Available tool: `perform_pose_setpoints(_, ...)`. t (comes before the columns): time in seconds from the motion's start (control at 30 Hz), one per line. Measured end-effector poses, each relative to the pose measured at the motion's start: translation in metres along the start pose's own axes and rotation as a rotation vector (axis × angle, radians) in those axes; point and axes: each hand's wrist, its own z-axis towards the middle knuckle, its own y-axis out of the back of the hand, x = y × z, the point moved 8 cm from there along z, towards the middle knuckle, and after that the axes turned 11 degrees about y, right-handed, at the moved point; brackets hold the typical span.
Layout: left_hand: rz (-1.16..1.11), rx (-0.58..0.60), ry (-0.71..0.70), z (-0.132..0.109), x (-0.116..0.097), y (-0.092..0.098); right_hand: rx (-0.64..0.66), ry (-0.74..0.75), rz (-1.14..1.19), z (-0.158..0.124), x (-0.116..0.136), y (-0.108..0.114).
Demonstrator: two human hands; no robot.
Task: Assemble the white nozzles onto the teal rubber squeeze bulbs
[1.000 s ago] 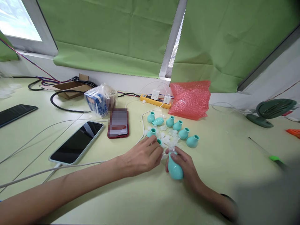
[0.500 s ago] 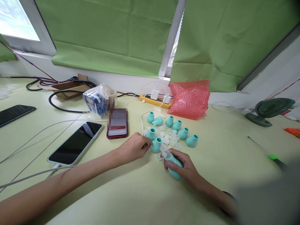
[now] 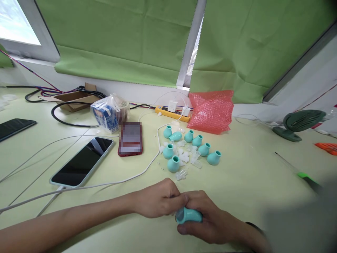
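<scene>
The bulb (image 3: 192,215) at six o'clock is plain turquoise, same as the other bulbs (image 3: 173,165); the pieces (image 3: 184,157) are milky white. The blind (image 3: 158,38) at twelve o'clock is green, the fan (image 3: 302,120) at three o'clock dark green, the bag (image 3: 210,112) pinkish red, with bubble pattern.

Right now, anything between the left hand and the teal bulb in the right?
Nothing visible. The left hand is right by the open end of the teal bulb gripped in the right hand; contact is hard to tell. The clear pieces and other bulbs lie farther back.
</scene>
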Motion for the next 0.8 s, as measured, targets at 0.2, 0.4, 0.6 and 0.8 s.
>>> perform_pose_setpoints(0.2,0.151,-0.028,0.065,-0.005,0.001,0.018,0.05,0.087,-0.116,0.002,0.004,0.0)
perform_pose_setpoints(0.4,1.087,-0.434,0.19,0.003,0.028,0.042,0.078,0.009,-0.024,0.011,-0.016,-0.003)
perform_pose_setpoints(0.6,1.125,-0.568,0.183,0.021,0.041,0.05,-0.004,-0.077,0.01,0.012,-0.048,0.012)
perform_pose_setpoints(0.8,1.082,-0.631,0.189,0.033,0.039,0.06,-0.088,-0.144,0.029,0.007,-0.081,0.027)
